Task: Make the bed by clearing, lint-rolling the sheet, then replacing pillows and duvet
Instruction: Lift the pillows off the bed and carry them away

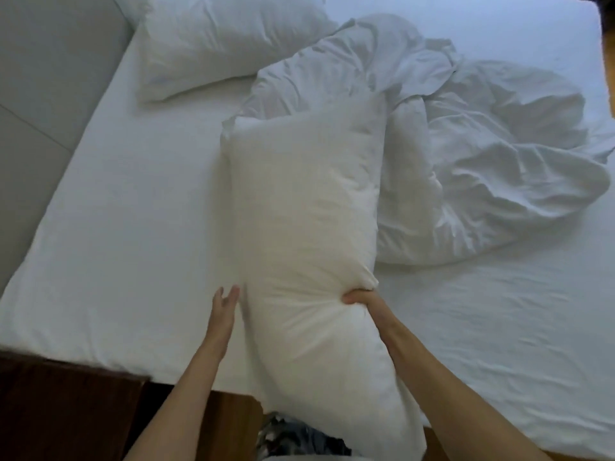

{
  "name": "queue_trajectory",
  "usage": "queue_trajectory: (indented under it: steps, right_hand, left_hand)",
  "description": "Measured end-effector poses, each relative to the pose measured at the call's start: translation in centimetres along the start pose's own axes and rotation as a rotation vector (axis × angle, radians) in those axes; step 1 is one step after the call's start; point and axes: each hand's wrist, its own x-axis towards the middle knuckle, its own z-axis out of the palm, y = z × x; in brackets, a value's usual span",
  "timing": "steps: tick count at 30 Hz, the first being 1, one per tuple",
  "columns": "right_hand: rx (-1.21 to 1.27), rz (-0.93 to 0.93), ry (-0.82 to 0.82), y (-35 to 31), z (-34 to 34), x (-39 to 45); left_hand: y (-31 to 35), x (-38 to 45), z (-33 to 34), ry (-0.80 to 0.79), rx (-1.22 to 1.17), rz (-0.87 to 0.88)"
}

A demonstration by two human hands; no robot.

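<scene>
While the right hand (pixel 357 298) clutches a bunched fold of the long, plump white fabric pillow (pixel 306 227), its long axis runs away from the person across the white fitted sheet (pixel 133 211). Left hand (pixel 226 299) hovers released beside it. Second white pillow (pixel 226 44) lies beyond; one crumpled white duvet (pixel 482 161) alongside.

**One head-worn view, looking down over the bed**

A single wide-angle camera on the person's head looks forward and steeply down from the bed's (pixel 109 207) near edge. It sits close: both forearms rise from the bottom of the frame. Straight edges bow toward the corners. No second view shares the scene.
</scene>
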Motion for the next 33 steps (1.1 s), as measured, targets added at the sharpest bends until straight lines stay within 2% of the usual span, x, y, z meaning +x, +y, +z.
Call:
queue_trajectory:
  steps: [2, 6, 8, 10, 13, 20, 27, 30, 33]
  right_hand:
    - [-0.006, 0.018, -0.011, 0.5, -1.9, -0.4]
    - [-0.067, 0.076, -0.004, 1.7, -5.8, -1.3]
    - [-0.15, 0.035, 0.03, 1.9, -6.9, -1.9]
    - [-0.266, -0.092, 0.121, 1.6, -7.0, -2.2]
    - [-0.367, -0.222, 0.148, 1.0, -6.0, -2.2]
    - [-0.456, -0.326, 0.037, -1.1, 1.6, -3.9]
    - [-0.561, -0.293, -0.01, 0.7, 12.5, 0.0]
    - [-0.6, -0.19, 0.056, 2.8, 16.1, 4.3]
    - [-0.73, -0.081, 0.221, 5.9, 18.5, 8.1]
  left_hand:
    - [-0.9, 1.6, 0.5, -0.063, -0.167, -0.103]
    - [-1.2, 0.2, 3.3, -0.182, -0.351, -0.142]
    - [-1.6, -1.1, 4.3, -0.104, -0.326, -0.114]
    - [-1.5, -2.5, 4.3, 0.017, -0.368, -0.018]
    - [-0.6, -4.8, 3.2, 0.075, -0.403, 0.109]
    - [2.1, -8.9, -4.6, 0.271, -0.446, 0.296]
    - [0.2, -5.9, -16.2, 0.372, -0.477, 0.295]
    - [-1.3, -0.6, -20.2, 0.402, -0.423, 0.219]
    - [-2.5, 4.7, -23.2, 0.299, -0.258, 0.045]
